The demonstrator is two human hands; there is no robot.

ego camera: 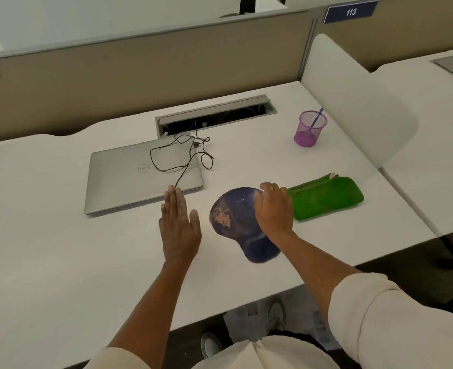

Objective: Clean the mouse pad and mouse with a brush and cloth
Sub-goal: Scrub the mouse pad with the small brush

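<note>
**Get the mouse clear, then sweep the crumbs**

The pad [242, 225] lies on the desk [60, 249] between the hands, crumbs [222, 217] on its left half; the cloth [326, 198] sits just right of it. The right hand [273, 209] curls over the pad's far right edge; whether it grasps the mouse beneath, I cannot tell. The left hand [178, 227] is flat, fingers straight, holding nothing. Likely best: steady the pad with the left, lift cleanly, and avoid dragging the cable [182, 155] through the debris.

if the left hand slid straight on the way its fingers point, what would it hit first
Most likely the closed laptop: the left hand is flat and open, fingertips pointing away from the person, just short of the laptop's near edge and the cable draped there. Its height above the desk is unclear.
</note>
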